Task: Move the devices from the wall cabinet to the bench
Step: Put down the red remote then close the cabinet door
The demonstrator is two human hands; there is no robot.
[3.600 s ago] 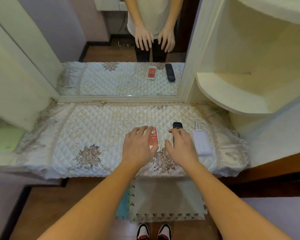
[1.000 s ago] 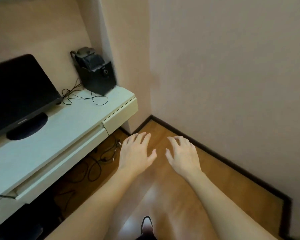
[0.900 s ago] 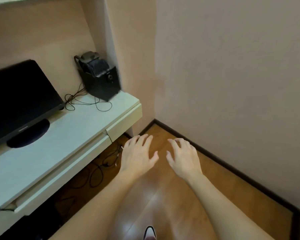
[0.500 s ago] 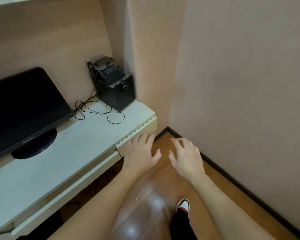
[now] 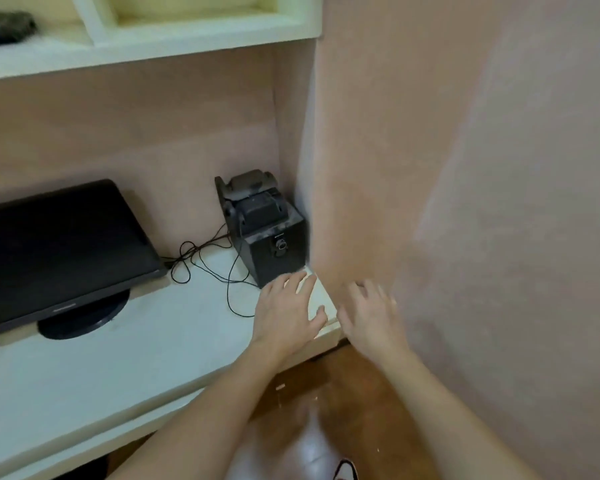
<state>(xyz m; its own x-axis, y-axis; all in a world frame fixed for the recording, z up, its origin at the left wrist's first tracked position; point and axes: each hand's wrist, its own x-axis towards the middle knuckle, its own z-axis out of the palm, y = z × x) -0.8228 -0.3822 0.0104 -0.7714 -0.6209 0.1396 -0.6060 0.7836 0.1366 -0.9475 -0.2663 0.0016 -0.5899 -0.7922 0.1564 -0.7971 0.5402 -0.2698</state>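
Hands empty and spread: left hand (image 5: 288, 317) over the right end of the desk (image 5: 118, 358), right hand (image 5: 371, 317) just beside it, off the edge. Above, the wall cabinet (image 5: 201, 34) holds a dark object (image 5: 4, 27), blurred, in its left compartment, well apart from both hands.

A room in a home: pink plastered walls (image 5: 465, 168) meet a glossy wooden floor (image 5: 343, 410) at lower right. At left, a white table (image 5: 136, 358) carries a black monitor (image 5: 56, 251), a black box-shaped device (image 5: 274, 244) and loose cables (image 5: 205, 265). Cream shelves (image 5: 153, 43) run along the upper left.
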